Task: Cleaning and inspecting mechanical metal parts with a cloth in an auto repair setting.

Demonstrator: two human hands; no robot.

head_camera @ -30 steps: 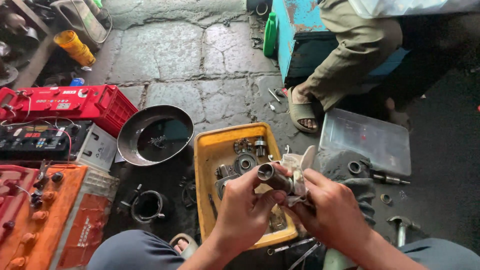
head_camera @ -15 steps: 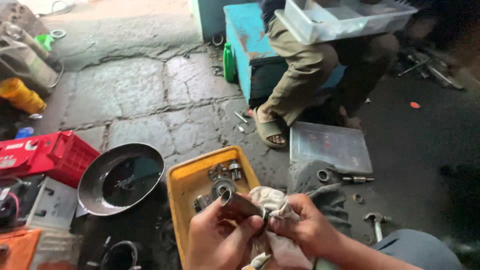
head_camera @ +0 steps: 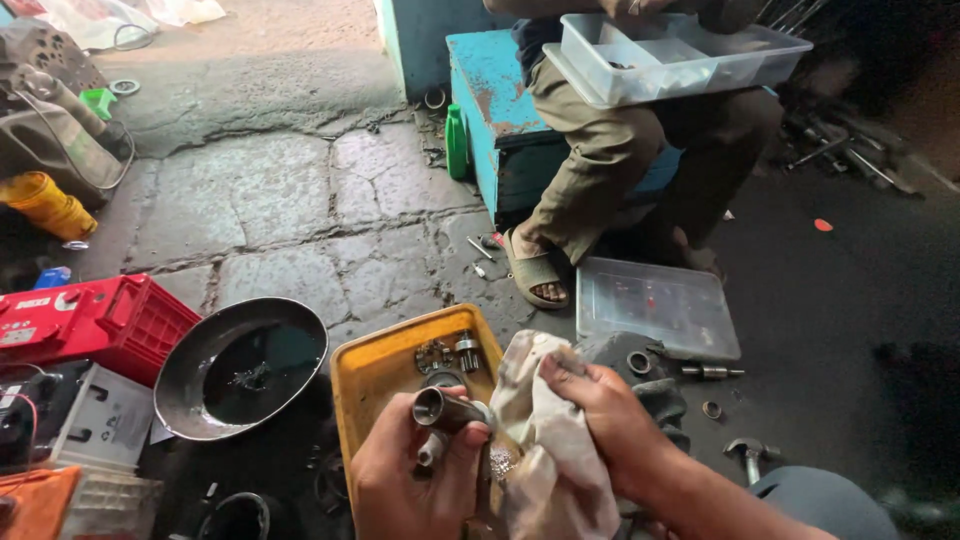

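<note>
My left hand [head_camera: 415,480] grips a short grey metal tube [head_camera: 440,408], its open end facing up and left. My right hand [head_camera: 605,420] holds a dirty whitish rag [head_camera: 545,440] bunched against the tube's other end. Both hands hover over a yellow plastic tray [head_camera: 375,375] that holds gears and small metal parts [head_camera: 448,355] at its far end.
A dark metal pan of black oil [head_camera: 240,365] lies left of the tray, a red crate [head_camera: 95,320] beyond it. A seated person's leg and sandal [head_camera: 535,270] rest by a blue box [head_camera: 500,120], a clear tray on their lap. A clear lid [head_camera: 655,305], a bolt and a hammer [head_camera: 745,455] lie right.
The view has tilted up and away. My right hand spread the rag wider over the tube's end, and my left hand shifted lower on the tube.
</note>
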